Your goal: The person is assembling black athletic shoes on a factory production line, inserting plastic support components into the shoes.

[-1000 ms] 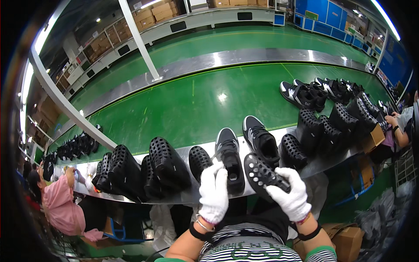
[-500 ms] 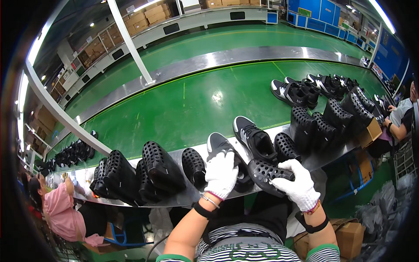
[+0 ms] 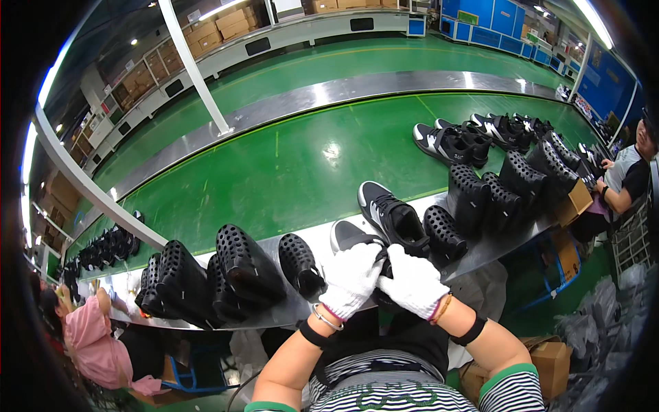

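A black and grey sneaker with a pale toe (image 3: 345,233) sits at the bench edge in front of me. My left hand (image 3: 353,275), in a white knit glove, is closed on its upper near the opening. Pressed in beside it, my white-gloved right hand (image 3: 414,278) curls its fingers down over dark material at the sneaker's opening; what it grips is hidden. A second black sneaker (image 3: 398,223) with white trim lies just beyond. One black perforated shoe form (image 3: 445,232) stands right of it, and another perforated form (image 3: 300,261) is left of my left hand.
Several taller perforated forms (image 3: 247,261) line the bench left, and more forms (image 3: 525,175) stand right. Beyond those, sneakers (image 3: 453,144) rest on the green surface (image 3: 309,165). A person in pink (image 3: 96,336) is at left, another person (image 3: 621,185) at right. An open carton (image 3: 549,364) is behind my right elbow.
My right hand has moved left against my left hand at the sneaker. The perforated form it held in plain sight is now out of view around my hands. The view has shifted slightly.
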Demonstrator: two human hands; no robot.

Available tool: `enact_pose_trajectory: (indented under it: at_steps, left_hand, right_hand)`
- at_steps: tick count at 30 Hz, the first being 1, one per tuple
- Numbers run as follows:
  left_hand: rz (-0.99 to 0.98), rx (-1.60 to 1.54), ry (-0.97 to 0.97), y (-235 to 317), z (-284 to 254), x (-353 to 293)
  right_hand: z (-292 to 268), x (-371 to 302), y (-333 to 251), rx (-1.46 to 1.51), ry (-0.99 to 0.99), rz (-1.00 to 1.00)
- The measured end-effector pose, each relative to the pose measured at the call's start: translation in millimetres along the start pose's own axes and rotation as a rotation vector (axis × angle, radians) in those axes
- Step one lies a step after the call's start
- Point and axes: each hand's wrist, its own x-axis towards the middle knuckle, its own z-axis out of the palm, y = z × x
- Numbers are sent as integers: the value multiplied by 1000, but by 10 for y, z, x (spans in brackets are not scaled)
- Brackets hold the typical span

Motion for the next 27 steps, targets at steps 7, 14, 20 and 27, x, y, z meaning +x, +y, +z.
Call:
enact_pose_trajectory:
  at_steps: [7, 14, 20, 27]
  left_hand:
    - [12, -145, -20, -52, -108, -108]
    - [139, -33, -35, 110, -77, -156]
    - [21, -143, 180, 8, 66, -280]
    - [76, -104, 150, -25, 216, -396]
  right_hand:
    - [-205, 41, -1, 88, -139, 49]
    - [256, 60, 180, -31, 70, 51]
    - [71, -100, 276, 607, 59, -19]
    - [324, 1, 252, 548, 248, -44]
